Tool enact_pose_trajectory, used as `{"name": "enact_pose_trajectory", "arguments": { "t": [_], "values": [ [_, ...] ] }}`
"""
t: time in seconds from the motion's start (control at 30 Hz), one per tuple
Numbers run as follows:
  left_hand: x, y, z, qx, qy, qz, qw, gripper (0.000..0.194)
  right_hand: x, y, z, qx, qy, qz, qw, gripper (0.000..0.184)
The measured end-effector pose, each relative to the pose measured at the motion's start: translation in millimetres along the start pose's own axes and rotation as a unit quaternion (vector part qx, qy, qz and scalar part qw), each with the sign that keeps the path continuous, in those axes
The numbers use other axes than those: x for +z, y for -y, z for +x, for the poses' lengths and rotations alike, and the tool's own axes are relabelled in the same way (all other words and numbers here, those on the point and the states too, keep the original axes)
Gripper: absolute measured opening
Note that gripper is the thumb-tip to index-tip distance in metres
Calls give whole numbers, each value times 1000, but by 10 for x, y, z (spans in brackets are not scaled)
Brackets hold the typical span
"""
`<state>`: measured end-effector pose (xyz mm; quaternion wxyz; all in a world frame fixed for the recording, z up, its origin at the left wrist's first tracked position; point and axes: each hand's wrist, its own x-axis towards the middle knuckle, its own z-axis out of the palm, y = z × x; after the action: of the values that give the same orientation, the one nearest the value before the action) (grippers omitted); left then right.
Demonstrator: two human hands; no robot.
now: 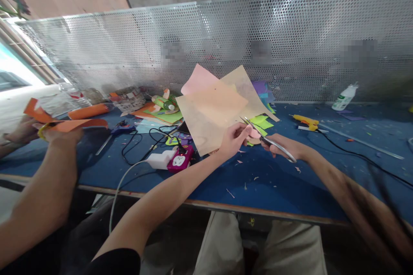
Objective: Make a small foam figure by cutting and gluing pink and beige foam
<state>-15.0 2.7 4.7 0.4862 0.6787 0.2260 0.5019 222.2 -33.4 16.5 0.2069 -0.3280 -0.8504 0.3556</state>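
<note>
My left hand (235, 136) pinches the lower right corner of a stack of paper sheets (213, 109), tan and pink, held up above the blue table (277, 189). My right hand (280, 146) is closed on a pair of scissors (258, 132). The blades point up and left and meet the edge of the sheets beside my left thumb.
At the far left another person's hands (61, 135) hold orange paper (75, 124). A white and magenta power strip (171, 160) with black cables lies left of my arm. A yellow glue gun (306, 122), a white glue bottle (344, 97), coloured paper scraps and a perforated metal screen (226, 38) stand behind.
</note>
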Motion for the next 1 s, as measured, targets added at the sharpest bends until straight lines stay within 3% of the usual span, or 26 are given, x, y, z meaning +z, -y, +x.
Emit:
{"name": "enact_pose_trajectory", "arguments": {
  "t": [0.63, 0.8, 0.9, 1.0],
  "values": [
    [37, -44, -14, -11, 5, -33, 999, 43, 96, -35, 13, -9, -28, 21, 999, 60],
    [26, -47, -5, -17, -9, -27, 999, 43, 72, -52, 34, 85, -57, -34, 994, 50],
    [9, 0, 16, -13, -23, -23, 999, 39, 17, -101, 47, 164, -123, -58, 977, 51],
    [-27, 48, 49, -14, -39, -7, 999, 37, -89, -190, 41, 199, -184, -118, 955, 53]
  ]
}}
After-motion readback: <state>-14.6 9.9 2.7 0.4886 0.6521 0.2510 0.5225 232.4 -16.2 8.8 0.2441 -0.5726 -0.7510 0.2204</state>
